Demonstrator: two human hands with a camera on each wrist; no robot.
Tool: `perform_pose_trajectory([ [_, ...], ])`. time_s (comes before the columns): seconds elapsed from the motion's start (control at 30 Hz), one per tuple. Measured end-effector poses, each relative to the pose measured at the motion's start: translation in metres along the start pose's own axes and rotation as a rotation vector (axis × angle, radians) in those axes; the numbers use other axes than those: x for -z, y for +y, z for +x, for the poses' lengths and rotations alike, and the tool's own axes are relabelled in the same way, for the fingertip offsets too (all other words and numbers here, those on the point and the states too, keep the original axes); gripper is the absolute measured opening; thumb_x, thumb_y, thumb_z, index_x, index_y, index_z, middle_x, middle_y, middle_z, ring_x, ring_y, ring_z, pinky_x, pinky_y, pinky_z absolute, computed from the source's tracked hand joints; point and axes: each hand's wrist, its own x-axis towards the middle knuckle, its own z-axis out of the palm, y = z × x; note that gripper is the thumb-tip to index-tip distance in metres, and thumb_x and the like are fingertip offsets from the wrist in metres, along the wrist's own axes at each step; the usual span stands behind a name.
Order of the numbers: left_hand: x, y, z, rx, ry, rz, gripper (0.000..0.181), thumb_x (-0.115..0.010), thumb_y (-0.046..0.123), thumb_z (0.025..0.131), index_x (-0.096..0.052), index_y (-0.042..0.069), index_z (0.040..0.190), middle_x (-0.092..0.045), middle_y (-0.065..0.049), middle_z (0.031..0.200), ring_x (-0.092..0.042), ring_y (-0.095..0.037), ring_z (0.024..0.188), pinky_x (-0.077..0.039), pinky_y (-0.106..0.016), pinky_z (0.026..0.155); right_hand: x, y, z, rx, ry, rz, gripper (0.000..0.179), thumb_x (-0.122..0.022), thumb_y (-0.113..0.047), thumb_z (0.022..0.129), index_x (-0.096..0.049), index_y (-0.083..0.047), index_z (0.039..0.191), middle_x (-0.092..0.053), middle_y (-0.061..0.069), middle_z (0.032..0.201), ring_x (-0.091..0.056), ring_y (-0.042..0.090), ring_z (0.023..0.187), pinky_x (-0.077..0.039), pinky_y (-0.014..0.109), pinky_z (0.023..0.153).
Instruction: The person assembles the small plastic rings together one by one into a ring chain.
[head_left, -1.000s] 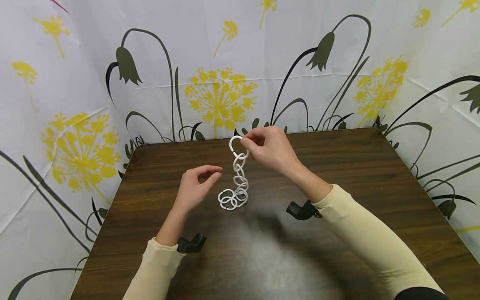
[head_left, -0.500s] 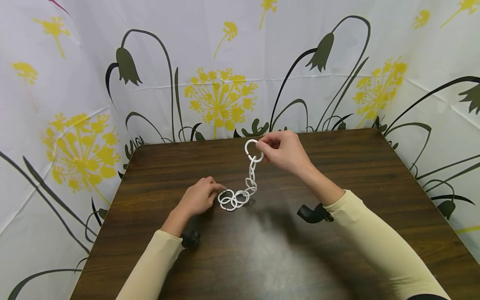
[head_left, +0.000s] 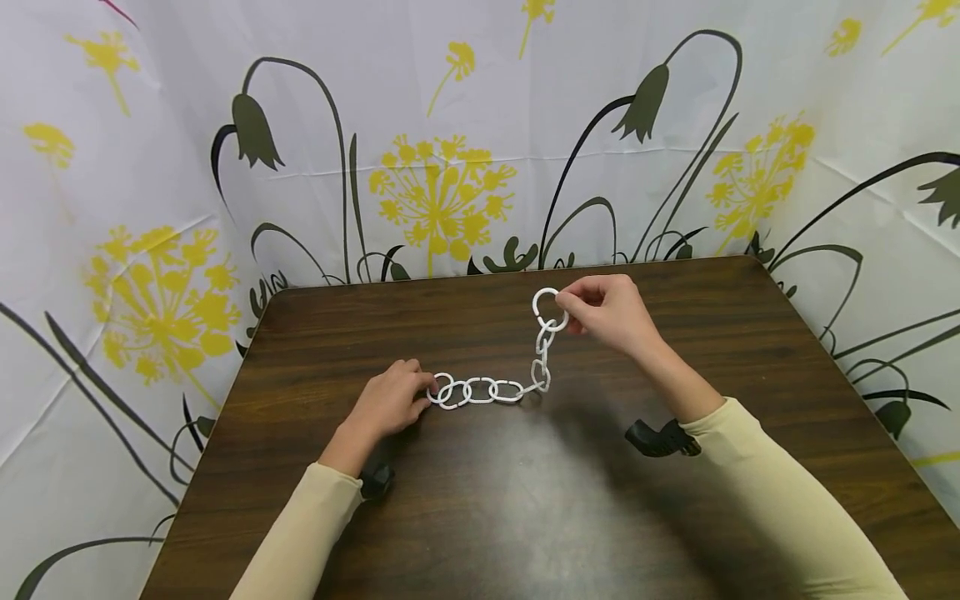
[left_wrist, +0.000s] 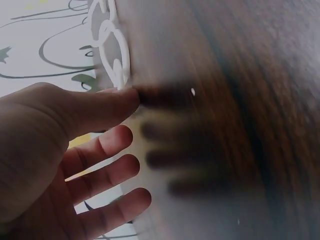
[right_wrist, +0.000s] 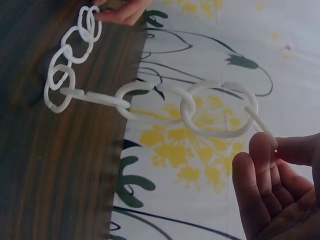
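Note:
A chain of white plastic links [head_left: 492, 390] runs between the two hands. My right hand [head_left: 611, 312] pinches the end link between thumb and fingers and holds it above the table. From there several links hang down, and the rest lie in a row on the wood toward the left. At the row's far end my left hand [head_left: 390, 397] pinches the last link down at the tabletop. In the left wrist view the thumb [left_wrist: 110, 105] covers part of that link, and the other fingers are spread apart. The right wrist view shows the raised links [right_wrist: 187, 107] stretched out.
The dark wood-grain table [head_left: 480, 517] fills the lower part of the head view. Behind it and at both sides hangs a white curtain [head_left: 585, 75] printed with flowers. A black wrist device [head_left: 660, 438] sits at the right cuff.
My right hand has moved right and a little down, drawing the bunched links out into a row. My left hand has come down to the table and taken hold of the chain's other end.

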Motion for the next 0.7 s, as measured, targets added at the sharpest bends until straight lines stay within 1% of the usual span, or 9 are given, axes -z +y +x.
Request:
perform_pose_trajectory([
  [0.17,0.003,-0.004,-0.01,0.021,-0.003,-0.044,0.009,-0.078,0.019,0.084,-0.072,0.023,0.09,-0.053,0.002,0.09,-0.048,-0.017,0.082,-0.046,-0.036,0.062,0.012,0.013,-0.005,-0.035,0.001,0.023,0.019,-0.068,-0.019,0.093,-0.073,0.0,0.093,-0.067,0.009,0.066,-0.065,0.017,0.057,-0.055,0.028,0.053],
  [0.33,0.004,-0.009,-0.022,0.047,0.006,-0.091,0.009,-0.078,0.022,0.085,-0.071,0.024,0.088,-0.053,0.002,0.097,-0.047,-0.017,0.088,-0.046,-0.036,0.064,0.024,0.034,-0.011,-0.088,0.016,0.034,0.023,-0.068,-0.02,0.093,-0.072,0.003,0.095,-0.067,0.01,0.066,-0.064,0.015,0.057,-0.056,0.028,0.056],
  [0.5,0.004,-0.014,-0.032,0.066,0.026,-0.128,0.01,-0.079,0.022,0.085,-0.07,0.025,0.089,-0.054,0.005,0.103,-0.052,-0.02,0.096,-0.05,-0.042,0.07,0.031,0.063,-0.019,-0.173,0.003,0.046,0.025,-0.067,-0.017,0.094,-0.07,0.007,0.099,-0.066,0.01,0.065,-0.064,0.014,0.055,-0.057,0.032,0.055],
  [0.7,0.005,-0.018,-0.041,0.072,0.04,-0.158,0.011,-0.079,0.02,0.084,-0.07,0.024,0.088,-0.057,0.004,0.105,-0.054,-0.021,0.098,-0.05,-0.046,0.076,0.033,0.104,-0.026,-0.274,-0.038,0.045,0.031,-0.066,-0.018,0.095,-0.067,0.012,0.102,-0.066,0.006,0.066,-0.067,0.016,0.058,-0.058,0.034,0.055],
])
